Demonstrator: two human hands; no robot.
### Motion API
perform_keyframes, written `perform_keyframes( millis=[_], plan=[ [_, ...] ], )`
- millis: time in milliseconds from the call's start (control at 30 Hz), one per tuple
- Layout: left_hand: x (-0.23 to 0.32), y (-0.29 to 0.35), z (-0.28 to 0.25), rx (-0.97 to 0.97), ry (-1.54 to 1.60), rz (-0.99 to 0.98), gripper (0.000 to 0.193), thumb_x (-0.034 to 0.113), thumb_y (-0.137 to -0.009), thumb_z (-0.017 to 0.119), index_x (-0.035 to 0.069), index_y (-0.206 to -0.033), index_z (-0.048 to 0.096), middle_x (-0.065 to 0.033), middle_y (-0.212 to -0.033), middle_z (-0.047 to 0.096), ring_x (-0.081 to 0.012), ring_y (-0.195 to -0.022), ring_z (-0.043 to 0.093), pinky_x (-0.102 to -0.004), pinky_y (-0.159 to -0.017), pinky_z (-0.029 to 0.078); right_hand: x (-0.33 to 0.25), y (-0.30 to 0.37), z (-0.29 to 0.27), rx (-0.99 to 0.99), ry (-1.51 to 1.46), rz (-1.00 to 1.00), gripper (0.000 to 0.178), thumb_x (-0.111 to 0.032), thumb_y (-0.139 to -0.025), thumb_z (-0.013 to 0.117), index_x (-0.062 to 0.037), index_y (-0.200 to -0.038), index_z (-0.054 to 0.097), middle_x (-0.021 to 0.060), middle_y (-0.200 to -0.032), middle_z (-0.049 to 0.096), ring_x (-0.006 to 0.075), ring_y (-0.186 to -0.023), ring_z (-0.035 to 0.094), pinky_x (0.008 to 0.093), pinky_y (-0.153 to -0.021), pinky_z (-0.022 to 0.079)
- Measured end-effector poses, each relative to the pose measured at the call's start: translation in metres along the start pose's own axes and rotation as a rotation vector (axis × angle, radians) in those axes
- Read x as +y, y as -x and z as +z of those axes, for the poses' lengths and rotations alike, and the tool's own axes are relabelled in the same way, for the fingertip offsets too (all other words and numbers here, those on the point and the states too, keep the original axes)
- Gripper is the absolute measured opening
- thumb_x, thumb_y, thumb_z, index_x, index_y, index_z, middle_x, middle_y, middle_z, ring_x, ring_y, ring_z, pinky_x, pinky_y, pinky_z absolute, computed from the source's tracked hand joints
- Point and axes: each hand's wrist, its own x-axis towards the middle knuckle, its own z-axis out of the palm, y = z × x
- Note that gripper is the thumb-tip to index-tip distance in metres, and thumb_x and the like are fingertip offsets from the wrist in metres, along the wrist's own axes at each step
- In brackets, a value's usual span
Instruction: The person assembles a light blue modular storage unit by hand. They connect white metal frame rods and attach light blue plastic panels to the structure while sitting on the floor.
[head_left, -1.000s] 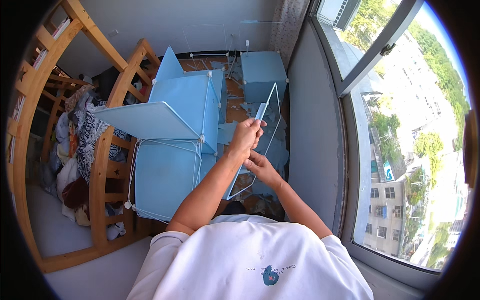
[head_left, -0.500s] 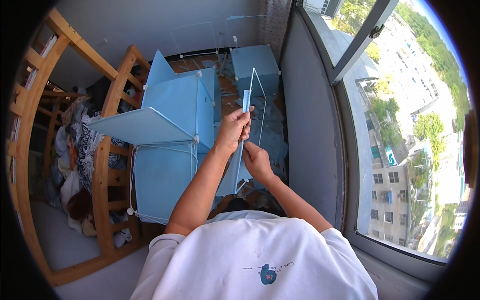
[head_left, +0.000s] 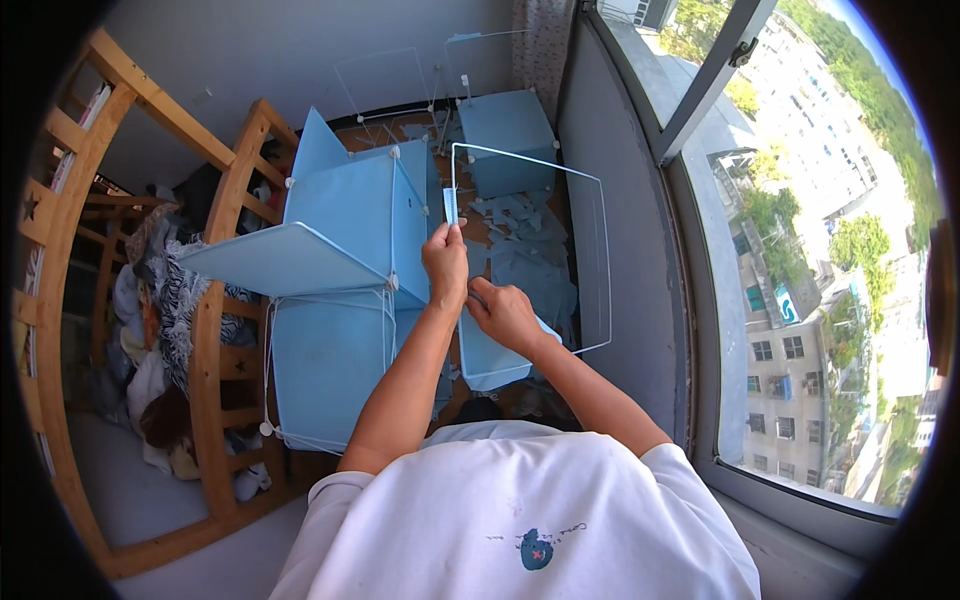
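Two hands: both meet on a clear panel [head_left: 530,250] at picture centre.
Left hand [head_left: 446,264]: fingers pinched on a pale blue strip [head_left: 450,205], at 12 o'clock from it.
Right hand [head_left: 503,312]: fingers curled, gripping the panel's lower edge.
Blue cube shelf [head_left: 345,260]: 9 o'clock of the hands.

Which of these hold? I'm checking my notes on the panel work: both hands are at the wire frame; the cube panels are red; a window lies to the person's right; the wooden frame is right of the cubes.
1. Both the left hand and right hand are at the wire frame: true.
2. The cube panels are red: false, light blue.
3. A window lies to the right: true.
4. The wooden frame is right of the cubes: false, left.
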Motion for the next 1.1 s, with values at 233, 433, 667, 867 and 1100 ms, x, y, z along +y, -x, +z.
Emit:
perform_keyframes(
  millis=[233, 433, 667, 867, 1100],
  plan=[
    [-0.005, -0.005, 0.008, 0.020, 0.151, -0.250, 0.020, 0.020, -0.092, 0.045, 0.006, -0.093, 0.058, 0.0062, -0.047, 0.031, -0.0039, -0.034, 0.026, -0.0217, -0.031, 0.018, -0.004, 0.006, -0.011, -0.049, 0.187, -0.057, 0.008, -0.011, -0.076, 0.057, -0.0050, -0.074, 0.051, 0.0139, -0.058, 0.056, 0.0325, -0.053, 0.056, 0.0421, -0.047, 0.042],
    [-0.007, -0.004, 0.013, -0.041, 0.210, -0.343, 0.019, 0.022, -0.092, 0.045, 0.007, -0.098, 0.056, 0.0056, -0.047, 0.030, -0.0046, -0.035, 0.025, -0.0221, -0.032, 0.018, -0.003, 0.017, -0.006, 0.082, 0.136, 0.013, 0.011, -0.013, -0.079, 0.056, -0.0053, -0.073, 0.050, 0.0131, -0.059, 0.056, 0.0323, -0.052, 0.055, 0.0409, -0.046, 0.041],
    [0.016, -0.002, 0.012, -0.408, 0.718, -0.488, 0.023, 0.018, -0.095, 0.038, 0.005, -0.109, 0.052, -0.0019, -0.063, 0.043, -0.0102, -0.051, 0.039, -0.0246, -0.047, 0.034, 0.012, 0.017, -0.020, 0.284, 0.006, 0.171, 0.013, -0.016, -0.080, 0.059, -0.0041, -0.076, 0.058, 0.0097, -0.069, 0.057, 0.0311, -0.061, 0.056, 0.0378, -0.053, 0.043],
    [-0.002, 0.013, 0.018, -0.421, 0.663, -0.382, 0.023, 0.016, -0.094, 0.042, 0.004, -0.109, 0.053, -0.0060, -0.077, 0.054, -0.0141, -0.066, 0.052, -0.0315, -0.063, 0.048, 0.021, 0.030, -0.024, 0.109, -0.566, 0.509, 0.021, -0.016, -0.086, 0.053, 0.0006, -0.097, 0.060, 0.0091, -0.081, 0.061, 0.0145, -0.069, 0.056, 0.0283, -0.064, 0.045],
    [0.011, 0.025, 0.021, -0.429, 0.364, -0.294, 0.024, 0.021, -0.092, 0.045, 0.005, -0.106, 0.056, -0.0071, -0.085, 0.059, -0.0162, -0.072, 0.058, -0.0309, -0.068, 0.052, 0.016, 0.041, -0.013, 0.191, -0.564, 0.630, 0.023, -0.019, -0.088, 0.052, 0.0031, -0.093, 0.057, 0.0016, -0.068, 0.053, 0.0070, -0.062, 0.045, 0.0237, -0.056, 0.039]
  ],
)
